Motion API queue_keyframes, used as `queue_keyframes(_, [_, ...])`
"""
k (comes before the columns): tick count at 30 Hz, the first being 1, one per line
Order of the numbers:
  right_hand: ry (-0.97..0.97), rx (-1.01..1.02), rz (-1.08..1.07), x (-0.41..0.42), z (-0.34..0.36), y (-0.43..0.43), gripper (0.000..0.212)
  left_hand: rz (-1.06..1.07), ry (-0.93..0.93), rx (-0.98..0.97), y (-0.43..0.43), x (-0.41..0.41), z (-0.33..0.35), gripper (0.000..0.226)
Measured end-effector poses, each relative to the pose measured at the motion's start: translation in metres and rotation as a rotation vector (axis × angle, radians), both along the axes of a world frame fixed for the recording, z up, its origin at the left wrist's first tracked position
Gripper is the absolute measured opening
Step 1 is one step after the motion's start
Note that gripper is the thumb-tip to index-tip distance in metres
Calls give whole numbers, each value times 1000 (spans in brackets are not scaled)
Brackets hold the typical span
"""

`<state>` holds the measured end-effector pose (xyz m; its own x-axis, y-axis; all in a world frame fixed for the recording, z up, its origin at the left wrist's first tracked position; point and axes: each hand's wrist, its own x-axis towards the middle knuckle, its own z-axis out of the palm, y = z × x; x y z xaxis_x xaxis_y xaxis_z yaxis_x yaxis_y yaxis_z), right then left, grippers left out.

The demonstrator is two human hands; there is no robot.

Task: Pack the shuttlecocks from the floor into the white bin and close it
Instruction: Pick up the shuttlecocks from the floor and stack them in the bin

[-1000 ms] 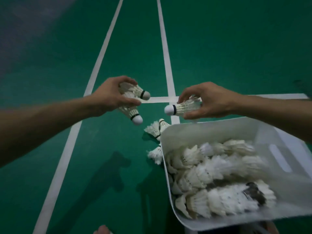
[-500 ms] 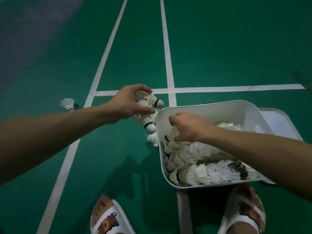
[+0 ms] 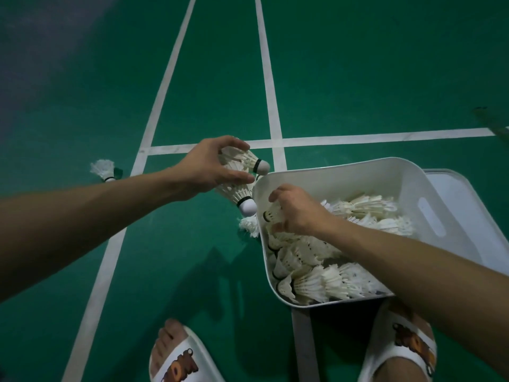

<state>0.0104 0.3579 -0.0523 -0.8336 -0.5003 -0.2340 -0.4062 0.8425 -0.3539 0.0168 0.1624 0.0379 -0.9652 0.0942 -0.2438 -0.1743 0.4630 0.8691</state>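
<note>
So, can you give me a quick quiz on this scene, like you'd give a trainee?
1. True or false: the left hand holds two shuttlecocks.
2. Where is the right hand? A) in the bin, gripping a shuttlecock; B) holding a racket; C) in a pocket.
3. Short answer: is the lid on the bin yet?

Key: 1 true. 2 A. 3 No, the bin is open and the lid lies beside it.
</note>
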Motion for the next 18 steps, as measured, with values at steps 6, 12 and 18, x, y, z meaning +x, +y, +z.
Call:
queue_keyframes(6, [-26, 12, 10, -10, 2, 8, 55, -3, -30, 17, -7, -4, -7, 60])
queue_keyframes(12, [-35, -20, -67, -11, -6, 8, 59, -22, -37, 44, -5, -11, -7, 60])
queue_keyframes(18, [-13, -83, -77, -13, 8, 20, 79, -64, -22, 41, 1, -16, -7, 60])
